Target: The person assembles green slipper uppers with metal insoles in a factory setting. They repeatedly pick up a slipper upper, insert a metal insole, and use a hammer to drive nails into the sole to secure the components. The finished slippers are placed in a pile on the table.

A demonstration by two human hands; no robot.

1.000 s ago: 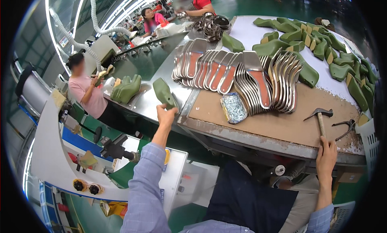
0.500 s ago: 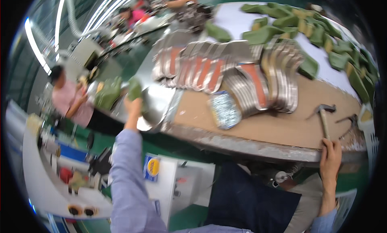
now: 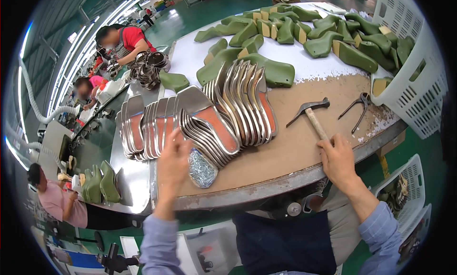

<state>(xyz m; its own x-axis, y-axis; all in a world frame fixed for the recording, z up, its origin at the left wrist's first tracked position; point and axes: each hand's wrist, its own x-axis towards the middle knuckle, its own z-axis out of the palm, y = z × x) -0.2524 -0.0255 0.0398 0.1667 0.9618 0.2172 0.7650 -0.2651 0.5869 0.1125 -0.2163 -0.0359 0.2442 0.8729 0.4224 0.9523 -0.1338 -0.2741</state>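
Note:
My left hand (image 3: 174,163), smeared by motion, hovers at the stacks of silver-rimmed sole pieces (image 3: 216,130) with orange-red middles. Whether its fingers hold anything is unclear. Just beside it, a small clear tray of nails (image 3: 203,171) sits against the stack. My right hand (image 3: 337,157) is closed round the wooden handle of a hammer (image 3: 315,122), whose dark head rests on the brown board. A pair of pincers (image 3: 356,112) lies right of the hammer. On the metal surface at the left stand several green shoe lasts (image 3: 101,183).
Many green shoe lasts (image 3: 285,32) cover the white sheet (image 3: 183,53) at the far side. A white plastic crate (image 3: 419,84) stands at the right edge, another crate (image 3: 404,199) below. A co-worker in pink (image 3: 54,199) is at the left, one in red (image 3: 126,46) farther back.
My left hand has let go of a green last at the left and come back to the sole stacks. The view has turned. My right hand stays on the hammer handle.

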